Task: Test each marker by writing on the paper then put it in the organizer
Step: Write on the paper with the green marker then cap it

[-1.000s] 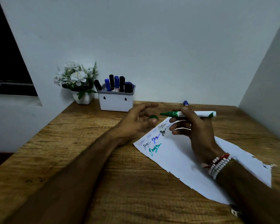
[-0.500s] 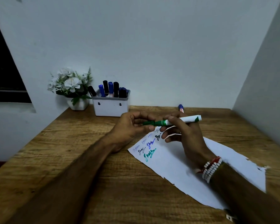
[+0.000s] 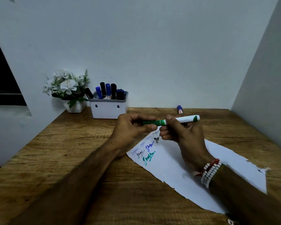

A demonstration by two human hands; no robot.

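Head view. The brown wood-grain counter point(image 3: 71, 159) fills the lower half of the frame, set against a pale blue-grey wall.

Just above frame centre, both hands hold the green-and-white barrel marker point(image 3: 172, 121) level over the counter, its green cap end pointing to 9 o'clock and its white barrel to 3 o'clock. The left hand point(image 3: 133, 129) is closed on the green cap point(image 3: 150, 122), thumb and fingers pinched around it. The right hand point(image 3: 183, 135) is clamped on the white barrel, index finger over the top and the other fingers curled beneath. A bracelet of white and red beads point(image 3: 211, 171) circles the right wrist.

Beneath the hands, the torn-edged white sheet of paper point(image 3: 201, 176) lies flat on the counter, running from centre toward 4 o'clock. Its near-left corner carries handwriting marks point(image 3: 146, 150) in black, blue and teal.

At 11 o'clock from the hands, the white rectangular plastic organizer point(image 3: 108, 108) stands against the wall, holding upright black and blue capped markers point(image 3: 108, 91). Just beside it at 9 o'clock is a small white pot of white artificial flowers point(image 3: 66, 88).

At 1 o'clock from the hands, a blue-capped marker point(image 3: 179, 109) lies on the counter near the wall, well apart from the organizer.
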